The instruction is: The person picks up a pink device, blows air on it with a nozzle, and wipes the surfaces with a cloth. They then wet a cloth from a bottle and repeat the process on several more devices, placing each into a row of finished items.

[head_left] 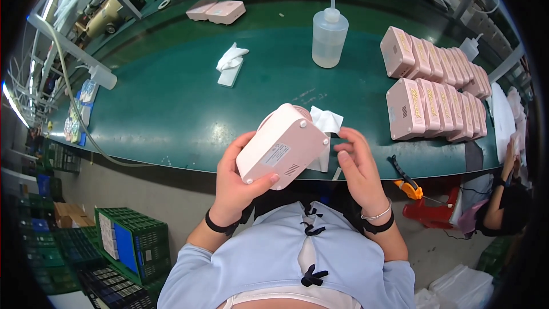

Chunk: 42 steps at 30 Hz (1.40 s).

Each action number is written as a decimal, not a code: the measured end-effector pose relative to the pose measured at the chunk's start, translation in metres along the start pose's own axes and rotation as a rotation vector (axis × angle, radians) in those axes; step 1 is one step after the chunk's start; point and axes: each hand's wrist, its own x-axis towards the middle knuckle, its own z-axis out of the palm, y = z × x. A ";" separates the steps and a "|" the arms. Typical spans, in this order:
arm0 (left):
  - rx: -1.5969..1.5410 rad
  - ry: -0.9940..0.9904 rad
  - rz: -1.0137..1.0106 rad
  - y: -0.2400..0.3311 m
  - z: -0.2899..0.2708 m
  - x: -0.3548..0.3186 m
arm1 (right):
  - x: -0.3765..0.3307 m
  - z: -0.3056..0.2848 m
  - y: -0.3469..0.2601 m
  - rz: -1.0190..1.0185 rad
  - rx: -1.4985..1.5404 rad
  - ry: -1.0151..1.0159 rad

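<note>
My left hand grips a pale pink box-shaped device with rounded corners, thumb on its underside. The device is tilted, and its underside faces me with a label, vent slots and small round feet. My right hand is just right of the device, fingers apart and slightly bent, with nothing seen in it. Beyond the device lies a crumpled white wipe, close to my right fingertips. A flat white piece below the wipe is partly hidden by the device.
Rows of similar pink devices stand at the right of the green table. A squeeze bottle stands ahead. Two pink pieces lie far left. An orange-handled tool hangs by the front edge. Another person sits at right.
</note>
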 end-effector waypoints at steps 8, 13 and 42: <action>0.279 0.047 0.273 -0.007 0.001 0.004 | 0.004 0.000 0.007 0.081 0.056 -0.234; 0.172 -0.031 0.151 -0.004 -0.004 -0.004 | 0.013 0.022 -0.017 -0.109 0.372 0.019; -1.655 -0.638 -0.537 -0.043 -0.027 -0.004 | -0.056 -0.045 -0.001 0.348 -0.064 -0.639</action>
